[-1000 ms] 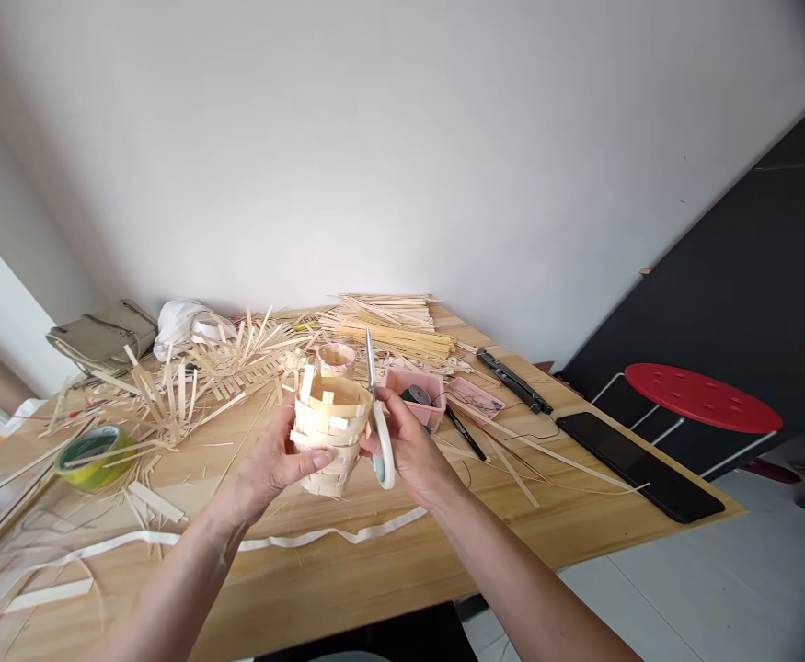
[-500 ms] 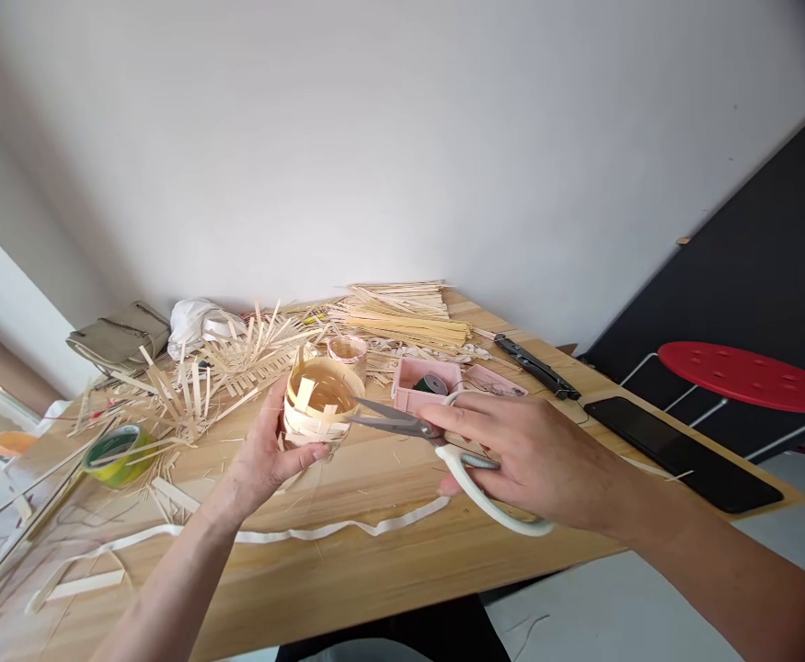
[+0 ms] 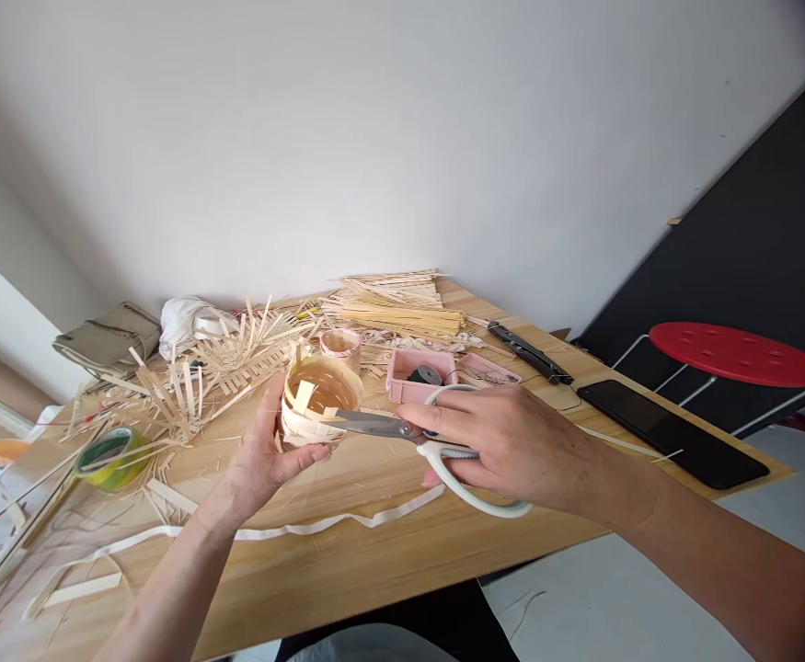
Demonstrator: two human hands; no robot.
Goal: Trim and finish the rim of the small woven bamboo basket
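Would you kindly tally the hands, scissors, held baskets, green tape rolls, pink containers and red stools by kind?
Hands: 2, left hand and right hand
Scissors: 1 pair
Held basket: 1
Green tape roll: 1
Pink containers: 2, box and tray
Red stool: 1
Total: 8

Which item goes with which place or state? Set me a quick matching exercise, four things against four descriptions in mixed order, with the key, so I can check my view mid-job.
Things:
1. Scissors
2. Pink box
3. Woven basket
4. Stool

Places or states:
A. Has a spool inside
B. Red-seated, off the table
C. In the right hand
D. In the left hand

Pairs: 1-C, 2-A, 3-D, 4-B
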